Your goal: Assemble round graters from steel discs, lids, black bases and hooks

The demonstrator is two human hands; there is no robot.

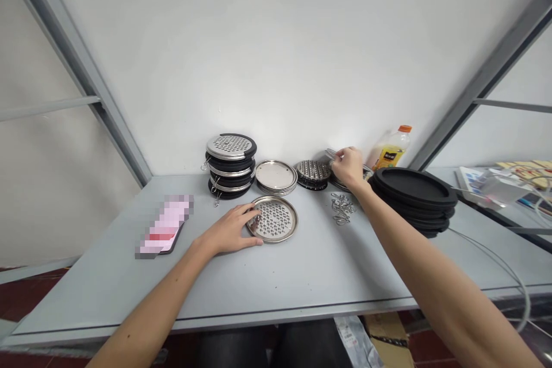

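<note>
A round metal grater plate [275, 219] with raised teeth lies on the table in front of me. My left hand [235, 229] rests at its left edge, thumb apart from the other fingers, which touch the rim. Further back, my right hand [348, 165] is closed in a pinch on a thin metal disc [330, 153], held tilted. Only the disc's edge shows. Beneath this hand is a stack of metal rims, mostly hidden. Dark toothed grater discs [313, 171] are stacked just left of it, and several metal clasps [342, 207] lie in front.
Black-rimmed grater containers [232, 165] are stacked at the back left, beside a pile of flat metal plates [276, 176]. Black round trays [413, 198] stand at right, before a yellow-labelled bottle [390, 151]. A phone [166, 224] lies left. A white cable [495, 250] crosses the right side.
</note>
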